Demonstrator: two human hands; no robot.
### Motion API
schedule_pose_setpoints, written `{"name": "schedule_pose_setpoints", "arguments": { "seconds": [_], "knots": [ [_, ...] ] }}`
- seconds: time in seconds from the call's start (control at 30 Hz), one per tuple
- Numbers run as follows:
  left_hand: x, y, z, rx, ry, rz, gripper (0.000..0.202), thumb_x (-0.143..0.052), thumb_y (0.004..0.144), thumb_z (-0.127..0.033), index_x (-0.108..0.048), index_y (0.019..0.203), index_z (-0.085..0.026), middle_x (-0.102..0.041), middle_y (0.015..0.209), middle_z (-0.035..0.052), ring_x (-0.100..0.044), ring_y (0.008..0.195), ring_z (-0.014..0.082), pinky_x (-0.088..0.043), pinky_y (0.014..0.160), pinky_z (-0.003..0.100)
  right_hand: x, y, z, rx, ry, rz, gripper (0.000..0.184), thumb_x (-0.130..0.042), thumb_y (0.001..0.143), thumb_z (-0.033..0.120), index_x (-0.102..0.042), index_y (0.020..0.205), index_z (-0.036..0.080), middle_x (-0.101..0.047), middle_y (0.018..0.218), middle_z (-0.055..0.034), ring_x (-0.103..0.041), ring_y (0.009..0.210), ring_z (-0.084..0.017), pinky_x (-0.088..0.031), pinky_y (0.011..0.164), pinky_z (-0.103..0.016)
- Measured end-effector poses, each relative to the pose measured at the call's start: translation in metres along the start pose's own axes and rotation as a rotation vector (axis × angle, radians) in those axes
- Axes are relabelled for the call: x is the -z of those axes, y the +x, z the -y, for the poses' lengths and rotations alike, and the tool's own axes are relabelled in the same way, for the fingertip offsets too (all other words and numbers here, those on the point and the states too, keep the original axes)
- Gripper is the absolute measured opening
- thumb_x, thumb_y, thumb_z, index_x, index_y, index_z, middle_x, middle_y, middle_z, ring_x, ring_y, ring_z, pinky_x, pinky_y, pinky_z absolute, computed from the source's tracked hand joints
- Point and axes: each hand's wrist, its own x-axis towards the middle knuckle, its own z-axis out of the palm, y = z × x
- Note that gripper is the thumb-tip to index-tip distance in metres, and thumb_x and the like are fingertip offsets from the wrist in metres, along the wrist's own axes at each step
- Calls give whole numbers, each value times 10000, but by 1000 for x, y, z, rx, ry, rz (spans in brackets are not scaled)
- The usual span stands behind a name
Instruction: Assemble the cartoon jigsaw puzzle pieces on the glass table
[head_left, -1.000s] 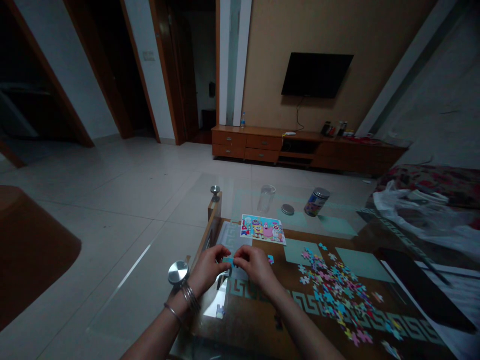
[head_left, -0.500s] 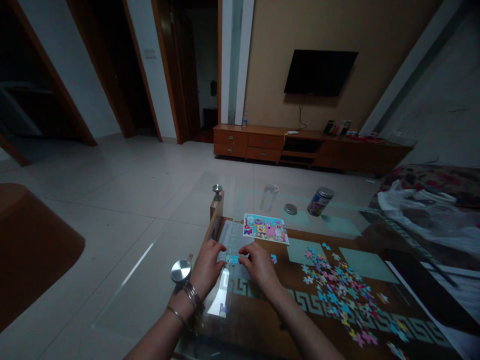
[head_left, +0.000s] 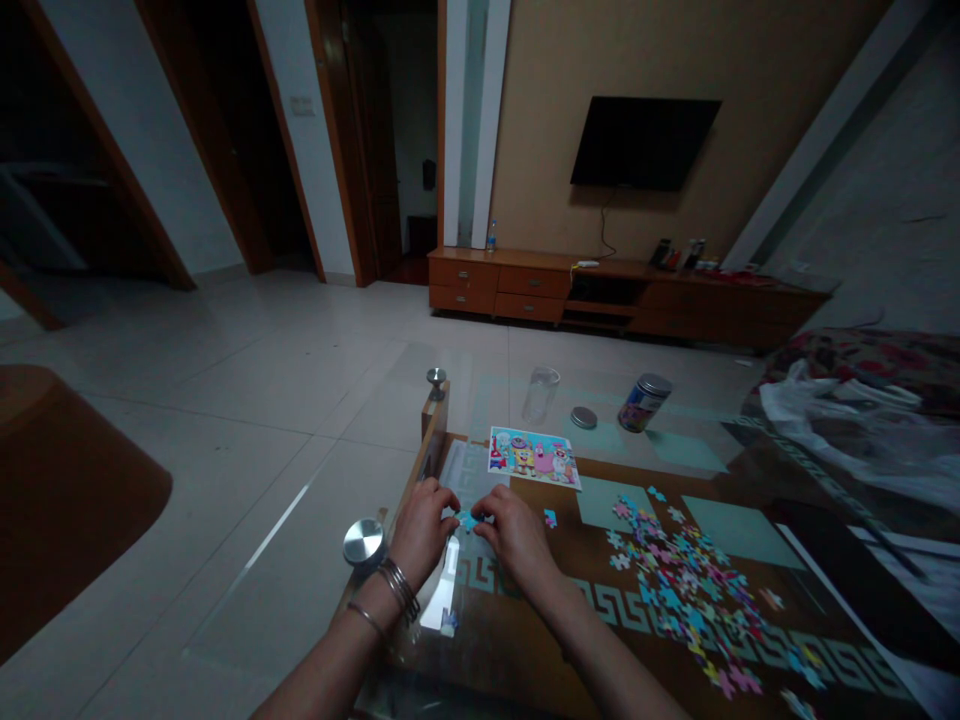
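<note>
While hands [head_left: 424,535] meet over a glass table [head_left: 480,400], tiled floor [head_left: 247,370] spreads

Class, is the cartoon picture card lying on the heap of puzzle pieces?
No, the cartoon picture card lies apart from the puzzle pieces.

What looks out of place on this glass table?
One blue jigsaw piece stands out: it lies by itself just beyond the right hand, well apart from the main heap of colorful pieces. Otherwise, nothing looks damaged or spilled.
</note>
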Motion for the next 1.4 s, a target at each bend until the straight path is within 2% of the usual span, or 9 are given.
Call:
{"name": "schedule_pose_setpoints", "arguments": {
  "seconds": [0.53,0.67,0.83,1.0,1.17,1.3,1.4],
  "knots": [
    [-1,-1,-1,12,33,7,122,-632,754,-90,-619,821,-191,-559,889,19,-532,964,188,-412,856,296,1,-8,4,139,-122,5,220,-547,885,164,-734,972,240,-614,927,-59,-547,899,-199,-370,703,-256],
    [0,-2,-2,6,39,7,121,-616,764,-89,-614,832,-189,-558,896,20,-532,944,183,-411,846,296,4,-9,5,115,-68,-3,219,-552,876,152,-738,954,235,-622,916,-55,-558,894,-195,-390,737,-258],
    [0,-3,0,-8,38,15,151,-622,770,-100,-607,886,-195,-564,936,21,-527,961,180,-407,857,292,7,-7,4,60,51,-4,274,-569,846,93,-705,1055,207,-655,957,-63,-593,920,-186,-426,829,-259],
    [3,-4,1,0,36,32,222,-632,761,-91,-599,964,-174,-580,966,33,-529,964,178,-410,863,283,6,-6,0,56,62,-3,249,-584,836,86,-705,1038,169,-656,986,-82,-597,960,-197,-431,874,-275],
    [12,-15,-8,31,81,45,228,-601,771,-91,-604,990,-151,-573,1026,66,-506,1035,211,-395,912,309,3,-9,-2,27,29,-14,265,-594,827,93,-688,1066,155,-630,1007,-97,-591,964,-210,-435,869,-288],
    [18,-30,-21,55,142,65,193,-552,792,-112,-626,967,-144,-565,1019,90,-508,1013,256,-400,904,369,1,-12,-2,19,32,-26,281,-577,824,78,-676,1072,165,-618,1006,-92,-583,970,-213,-439,871,-294],
    [21,-37,-27,83,205,110,230,-541,794,-120,-627,1005,-151,-561,1032,96,-510,1028,265,-403,906,375,0,-14,-1,15,21,-28,310,-564,829,79,-654,1115,160,-611,1026,-100,-571,988,-223,-442,881,-308]
  ]
}}
